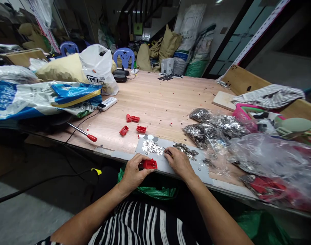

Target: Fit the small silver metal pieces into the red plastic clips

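Note:
My left hand [133, 173] grips a small red plastic housing [149, 164] at the table's front edge, its open cavity facing up. Pinched in my right hand [179, 163] is a thin pointed tool [168, 151], mostly hidden by the fingers. Its tip is close to a pile of shiny silver metal pieces [152, 147] on a grey mat [168, 166]. A second pile of darker metal pieces [186, 150] lies just beyond my right hand. Several more red housings, among them one red housing [141, 129], sit further back on the left.
Plastic bags of metal parts [206, 131] crowd the right, beside a pink basket [243, 115]. A red-tipped lever [91, 137] juts out at the left. Behind it are a white device [107, 103] with a cable and large sacks [61, 69]. A green bag [158, 193] hangs below the edge.

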{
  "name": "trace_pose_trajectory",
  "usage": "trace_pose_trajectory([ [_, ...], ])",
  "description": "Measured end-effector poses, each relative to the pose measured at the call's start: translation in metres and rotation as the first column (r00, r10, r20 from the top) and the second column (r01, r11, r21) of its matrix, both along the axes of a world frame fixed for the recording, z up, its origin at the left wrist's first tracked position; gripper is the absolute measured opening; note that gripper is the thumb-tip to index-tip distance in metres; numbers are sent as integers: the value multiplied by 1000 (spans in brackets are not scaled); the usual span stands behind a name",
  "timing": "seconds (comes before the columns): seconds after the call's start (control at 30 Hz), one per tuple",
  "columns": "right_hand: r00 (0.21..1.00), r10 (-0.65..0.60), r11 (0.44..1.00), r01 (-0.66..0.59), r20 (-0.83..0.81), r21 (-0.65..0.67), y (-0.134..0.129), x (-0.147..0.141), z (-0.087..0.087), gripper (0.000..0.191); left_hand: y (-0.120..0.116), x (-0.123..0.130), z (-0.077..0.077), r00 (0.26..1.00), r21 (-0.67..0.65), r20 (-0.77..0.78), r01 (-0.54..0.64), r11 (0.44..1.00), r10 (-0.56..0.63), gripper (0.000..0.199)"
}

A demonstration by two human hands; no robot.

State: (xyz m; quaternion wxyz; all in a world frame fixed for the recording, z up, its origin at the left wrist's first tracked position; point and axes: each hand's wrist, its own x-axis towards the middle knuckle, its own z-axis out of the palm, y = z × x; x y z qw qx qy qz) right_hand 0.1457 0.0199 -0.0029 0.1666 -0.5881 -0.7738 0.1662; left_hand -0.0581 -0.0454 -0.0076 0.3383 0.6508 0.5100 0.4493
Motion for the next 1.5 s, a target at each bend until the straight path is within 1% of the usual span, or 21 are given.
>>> trace_pose_trajectory([
  [0.13,999,24,999,-24,27,22,12,-11,-1,16,0,-3,-1,1000,-18,14,-6,1000,6,22],
  [0.33,997,47,999,-47,57,6,21,-19,1,9,2,-5,-3,1000,-17,27,-15,1000,16,22],
  [0.5,998,47,999,-46,46,-7,25,-14,0,6,3,-6,-3,999,-19,37,-18,1000,19,23],
  [0.67,998,57,998,-58,-17,-36,24,-7,-1,4,5,-5,-4,999,-16,46,-8,1000,9,23],
  [0.87,995,76,997,-78,-58,-28,23,-4,0,8,6,-2,-1,999,-44,52,-5,999,7,23],
  [1.0,997,37,998,-40,-72,-39,22,-1,1,16,6,-2,0,999,-56,52,-11,998,14,23],
  [1.17,998,55,998,-56,-31,-39,18,4,4,15,6,-1,-2,998,-59,61,-4,998,8,24],
  [1.37,999,25,1000,-24,34,-15,15,11,5,16,7,-2,-5,998,-48,61,2,999,0,24],
  [1.5,997,32,999,-32,74,4,15,16,5,17,7,-1,-6,998,-61,60,3,998,1,25],
])
